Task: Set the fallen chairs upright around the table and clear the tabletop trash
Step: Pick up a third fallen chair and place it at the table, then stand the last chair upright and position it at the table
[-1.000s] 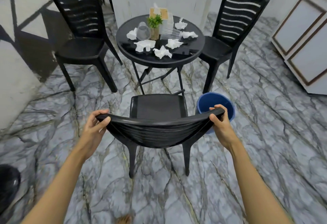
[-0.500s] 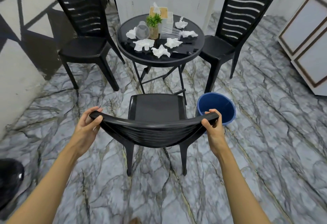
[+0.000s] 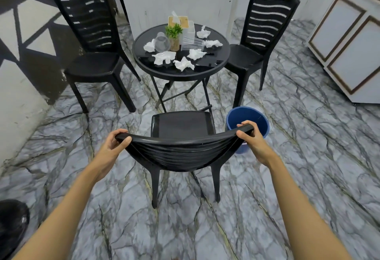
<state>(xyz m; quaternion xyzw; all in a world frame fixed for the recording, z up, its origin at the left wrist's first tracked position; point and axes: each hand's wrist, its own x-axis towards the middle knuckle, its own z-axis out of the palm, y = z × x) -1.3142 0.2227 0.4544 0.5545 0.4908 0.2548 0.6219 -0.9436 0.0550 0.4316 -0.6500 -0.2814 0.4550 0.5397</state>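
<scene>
As only a head view is supplied, everything is read from it.

Containers:
- A blue bucket (image 3: pixel 246 115) is seen upright on the floor, just right of the near chair (image 3: pixel 182 125). Only its bare inner wall is shown. The bottom is hidden behind the chair back and the right hand (image 3: pixel 249 138), so its contents cannot be told.
- A tissue box (image 3: pixel 178 21) is placed at the far edge of the round table (image 3: pixel 141 62), with one tissue sticking out of the top.
- A clear cup (image 3: pixel 162 42) is laid on its side beside a small potted plant (image 3: pixel 174 37).
- More clear plastic ware (image 3: pixel 191 41) is set right of the plant (exact shape cannot be resolved).
- A dark bin (image 3: pixel 12 224) is cut off at the bottom-left edge, and its interior is not readable.

Trash: six crumpled tissues (image 3: pixel 183 64) are scattered across the tabletop around the plant.

Grip:
- The left hand (image 3: pixel 112 146) is wrapped round the left corner of the near chair's top rail, with the thumb on the near side and the fingers over the far side.
- The right hand is wrapped the same way round the right corner.

The near chair is stood on its legs, with its seat toward the table and its front edge near the table legs. The left chair (image 3: pixel 90 62) and the right chair (image 3: pixel 265 33) are stood upright on either side of the table.
</scene>
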